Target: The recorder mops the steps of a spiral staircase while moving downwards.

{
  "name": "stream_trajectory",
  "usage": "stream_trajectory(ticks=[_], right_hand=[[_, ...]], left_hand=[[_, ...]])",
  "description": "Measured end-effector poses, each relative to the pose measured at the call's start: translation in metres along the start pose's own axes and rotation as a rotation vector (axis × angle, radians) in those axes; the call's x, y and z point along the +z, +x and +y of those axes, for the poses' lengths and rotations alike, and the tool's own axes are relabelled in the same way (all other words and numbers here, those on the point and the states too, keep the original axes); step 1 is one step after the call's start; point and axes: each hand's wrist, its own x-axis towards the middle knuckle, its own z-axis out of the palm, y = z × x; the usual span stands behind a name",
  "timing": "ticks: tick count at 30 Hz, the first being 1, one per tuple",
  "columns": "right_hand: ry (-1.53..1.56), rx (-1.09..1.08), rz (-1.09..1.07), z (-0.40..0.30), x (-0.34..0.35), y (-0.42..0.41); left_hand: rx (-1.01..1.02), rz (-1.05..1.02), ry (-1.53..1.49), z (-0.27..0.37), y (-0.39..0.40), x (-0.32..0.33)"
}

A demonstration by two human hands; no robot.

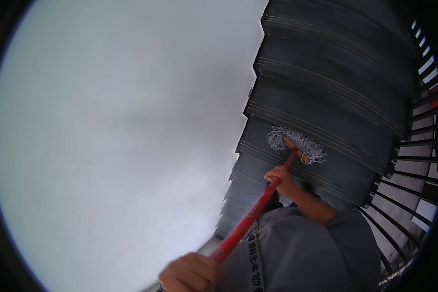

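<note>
A string mop (295, 144) with pale grey strands and an orange-brown head bar lies on a dark stair tread (350, 160). Its red handle (249, 217) runs from the head down towards the lower left of the view. My right hand (281, 179) is closed round the handle a little above the mop head. Near the handle's upper end, close to the camera, my left hand (191, 272) grips it with the fingers wrapped round; the very end is hidden by that hand.
Dark steps (325, 84) with thin lines along their edges lie above and below the mop. A pale wall (113, 127) borders them on the left. Black railing bars (416, 158) stand along the right side. Part of a dark shoe (307, 188) shows beside my right forearm.
</note>
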Motion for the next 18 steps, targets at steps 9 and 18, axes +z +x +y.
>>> stream_trajectory(ticks=[9,18], right_hand=[[-0.012,-0.064,-0.203,0.004,0.086,0.11],[0.144,-0.03,-0.561,-0.034,0.148,0.04]], left_hand=[[-0.104,0.404,0.392,0.032,-0.043,-0.039],[-0.159,0.375,0.321,0.087,-0.063,-0.035]])
